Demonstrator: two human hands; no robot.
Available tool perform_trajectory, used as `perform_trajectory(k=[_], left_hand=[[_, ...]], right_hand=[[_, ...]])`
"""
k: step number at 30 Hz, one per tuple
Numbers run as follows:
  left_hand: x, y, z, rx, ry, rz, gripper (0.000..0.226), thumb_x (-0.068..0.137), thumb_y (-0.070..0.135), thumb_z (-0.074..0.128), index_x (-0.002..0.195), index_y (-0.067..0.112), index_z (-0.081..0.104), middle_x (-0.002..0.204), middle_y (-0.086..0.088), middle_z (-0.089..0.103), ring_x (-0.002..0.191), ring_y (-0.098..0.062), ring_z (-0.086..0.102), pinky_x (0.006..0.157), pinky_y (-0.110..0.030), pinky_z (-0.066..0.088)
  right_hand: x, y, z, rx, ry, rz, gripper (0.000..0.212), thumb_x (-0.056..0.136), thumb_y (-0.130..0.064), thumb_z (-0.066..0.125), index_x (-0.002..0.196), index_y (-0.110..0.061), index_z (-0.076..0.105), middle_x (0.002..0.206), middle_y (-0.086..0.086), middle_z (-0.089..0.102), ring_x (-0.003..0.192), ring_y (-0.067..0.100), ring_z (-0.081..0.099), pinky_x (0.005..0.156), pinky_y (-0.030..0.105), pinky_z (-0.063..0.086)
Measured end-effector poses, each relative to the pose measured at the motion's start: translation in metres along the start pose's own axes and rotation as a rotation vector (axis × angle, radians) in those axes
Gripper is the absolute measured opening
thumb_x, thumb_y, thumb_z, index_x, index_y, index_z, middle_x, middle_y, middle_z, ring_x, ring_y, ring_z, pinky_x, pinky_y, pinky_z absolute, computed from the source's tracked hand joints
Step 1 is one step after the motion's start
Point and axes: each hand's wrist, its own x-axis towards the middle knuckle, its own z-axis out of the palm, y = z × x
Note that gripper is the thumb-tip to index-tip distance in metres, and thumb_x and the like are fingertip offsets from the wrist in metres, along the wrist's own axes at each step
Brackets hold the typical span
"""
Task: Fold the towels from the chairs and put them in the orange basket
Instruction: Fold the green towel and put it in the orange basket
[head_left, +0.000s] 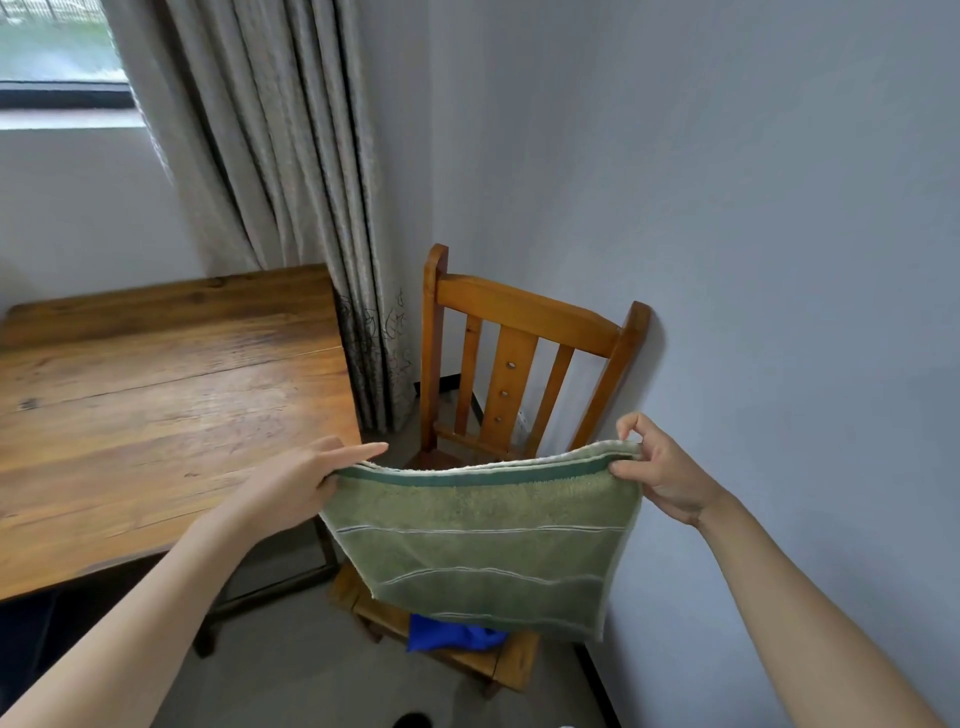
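Observation:
A green towel with pale stripes hangs doubled over in the air above a wooden chair. My left hand pinches its top left corner, index finger stretched out. My right hand pinches the top right corner between thumb and fingers. The towel's upper edges lie together between the two hands. A blue towel lies crumpled on the chair seat, mostly hidden behind the green one. The orange basket is not in view.
A wooden table stands to the left of the chair. A grey curtain hangs behind the table corner, below a window. A pale wall runs along the right, close to the chair.

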Motion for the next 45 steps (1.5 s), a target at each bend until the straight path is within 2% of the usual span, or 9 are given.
perform_trajectory(k=[7,12,15,19,24,30,36,41,45], left_hand=[[-0.013,-0.001,0.004,0.227,0.064,0.303,0.027,0.081,0.023,0.037,0.101,0.039,0.046,0.093,0.023,0.043,0.055,-0.005,0.054,0.04,-0.017,0.044],[-0.008,0.0,0.001,-0.272,0.089,0.063,0.057,0.082,0.001,0.065,0.089,0.058,0.057,0.099,0.032,0.059,0.083,-0.003,0.06,0.064,-0.013,0.048],[-0.004,0.001,0.005,-0.457,0.103,-0.068,0.062,0.082,0.001,0.065,0.081,0.063,0.061,0.088,0.026,0.067,0.078,-0.005,0.063,0.066,-0.02,0.052],[-0.008,-0.002,0.01,-0.456,0.078,-0.154,0.045,0.083,0.004,0.065,0.074,0.048,0.069,0.082,0.02,0.069,0.071,-0.011,0.065,0.067,-0.031,0.054],[-0.019,-0.003,0.009,-0.405,-0.062,-0.172,0.033,0.083,0.006,0.064,0.085,0.039,0.062,0.089,0.03,0.064,0.08,0.0,0.063,0.067,-0.021,0.054],[0.028,-0.029,0.015,-0.348,-0.077,-0.219,0.024,0.087,0.007,0.06,0.081,0.03,0.064,0.082,0.004,0.069,0.074,-0.015,0.064,0.069,-0.035,0.052],[0.112,-0.056,0.081,0.145,-0.074,-0.299,0.018,0.096,0.023,0.045,0.109,0.02,0.056,0.099,-0.008,0.063,0.094,-0.028,0.056,0.068,-0.035,0.048],[0.133,-0.058,0.153,0.343,-0.129,-0.332,0.027,0.094,0.023,0.049,0.12,0.017,0.049,0.116,-0.004,0.061,0.1,-0.023,0.05,0.062,-0.03,0.042],[0.113,-0.068,0.193,0.298,-0.124,-0.385,0.029,0.095,0.018,0.046,0.124,0.018,0.046,0.118,-0.005,0.058,0.093,-0.025,0.06,0.065,-0.033,0.049]], right_hand=[[-0.006,0.0,-0.005,-0.433,0.104,-0.074,0.025,0.088,0.003,0.053,0.082,-0.021,0.05,0.08,-0.007,0.051,0.074,0.01,0.049,0.059,0.012,0.039],[-0.005,0.01,-0.011,-0.234,0.24,-0.063,0.03,0.084,0.006,0.06,0.087,-0.023,0.057,0.083,0.001,0.059,0.077,0.017,0.056,0.065,0.02,0.046],[-0.007,0.016,-0.013,-0.095,0.27,-0.018,0.037,0.081,0.007,0.063,0.096,-0.027,0.06,0.084,0.007,0.066,0.079,0.019,0.063,0.066,0.019,0.053],[-0.009,0.028,-0.013,-0.106,0.286,0.022,0.021,0.08,0.008,0.064,0.08,-0.012,0.067,0.071,0.001,0.068,0.066,0.014,0.063,0.059,0.015,0.052],[-0.015,0.043,-0.016,-0.144,0.173,0.086,0.012,0.081,0.005,0.064,0.082,-0.006,0.068,0.064,-0.003,0.067,0.059,0.005,0.062,0.057,0.018,0.051],[0.023,0.059,-0.014,-0.143,0.212,0.146,0.016,0.083,0.003,0.063,0.075,-0.011,0.065,0.061,-0.005,0.067,0.058,0.008,0.064,0.058,0.022,0.055],[0.098,0.113,-0.002,-0.289,0.407,0.194,0.01,0.083,-0.008,0.066,0.076,-0.012,0.061,0.069,0.001,0.055,0.067,0.019,0.049,0.06,0.025,0.039],[0.132,0.187,0.02,-0.512,0.534,0.333,0.016,0.087,-0.014,0.061,0.1,-0.007,0.068,0.109,0.015,0.053,0.087,0.025,0.052,0.074,0.025,0.034],[0.123,0.226,0.036,-0.628,0.54,0.387,0.018,0.091,-0.018,0.055,0.105,-0.012,0.066,0.11,0.014,0.05,0.092,0.032,0.056,0.071,0.026,0.036]])
